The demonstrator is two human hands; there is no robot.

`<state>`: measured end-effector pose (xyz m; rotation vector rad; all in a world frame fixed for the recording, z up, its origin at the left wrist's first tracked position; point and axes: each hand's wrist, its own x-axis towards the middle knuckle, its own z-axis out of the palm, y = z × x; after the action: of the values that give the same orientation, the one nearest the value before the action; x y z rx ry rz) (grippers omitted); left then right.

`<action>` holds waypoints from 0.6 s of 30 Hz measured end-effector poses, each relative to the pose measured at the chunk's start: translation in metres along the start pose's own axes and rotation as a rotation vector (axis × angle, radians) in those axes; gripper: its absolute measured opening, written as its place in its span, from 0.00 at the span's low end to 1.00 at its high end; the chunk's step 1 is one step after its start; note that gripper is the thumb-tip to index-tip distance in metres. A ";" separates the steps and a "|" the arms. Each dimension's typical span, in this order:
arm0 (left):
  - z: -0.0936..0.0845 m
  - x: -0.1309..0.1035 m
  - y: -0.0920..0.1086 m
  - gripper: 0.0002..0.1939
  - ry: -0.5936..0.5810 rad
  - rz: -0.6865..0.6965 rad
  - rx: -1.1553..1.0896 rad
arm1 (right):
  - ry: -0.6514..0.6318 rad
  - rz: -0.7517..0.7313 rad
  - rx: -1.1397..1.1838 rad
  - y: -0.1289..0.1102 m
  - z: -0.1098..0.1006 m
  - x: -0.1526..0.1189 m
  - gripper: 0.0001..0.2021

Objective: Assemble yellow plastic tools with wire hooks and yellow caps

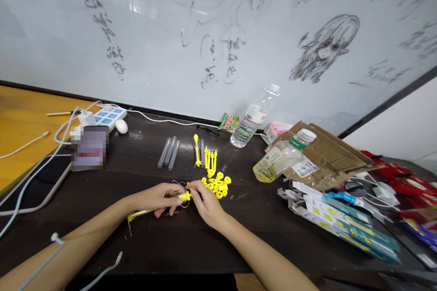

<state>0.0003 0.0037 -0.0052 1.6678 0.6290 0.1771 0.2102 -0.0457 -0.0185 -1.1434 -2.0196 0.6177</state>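
My left hand is closed round a long clear tube with yellow ends, which slants from lower left up to the right. At its right end, the fingers of my right hand pinch a yellow end piece. Thin wire loops show beside the fingers. Just right of my right hand lies a pile of small yellow parts. Behind it are several yellow rods and a yellow-capped tube lying on the dark table. Several clear tubes lie further left.
A water bottle, a bottle of yellow liquid, cardboard and a teal-white box stand or lie at right. At left are a phone, a power strip and cables. A whiteboard rises behind.
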 end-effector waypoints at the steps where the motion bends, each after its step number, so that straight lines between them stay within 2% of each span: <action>1: 0.000 0.000 0.000 0.20 0.000 0.001 0.000 | -0.001 -0.005 -0.001 0.000 0.000 0.000 0.09; 12: 0.000 0.000 0.003 0.20 -0.003 0.001 -0.002 | 0.000 -0.026 0.026 -0.002 -0.003 -0.001 0.10; 18: 0.000 0.000 0.002 0.21 -0.010 0.003 -0.010 | -0.015 0.019 0.032 0.000 -0.001 0.000 0.08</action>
<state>0.0003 0.0037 -0.0034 1.6594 0.6171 0.1738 0.2110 -0.0457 -0.0178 -1.1433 -2.0068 0.6669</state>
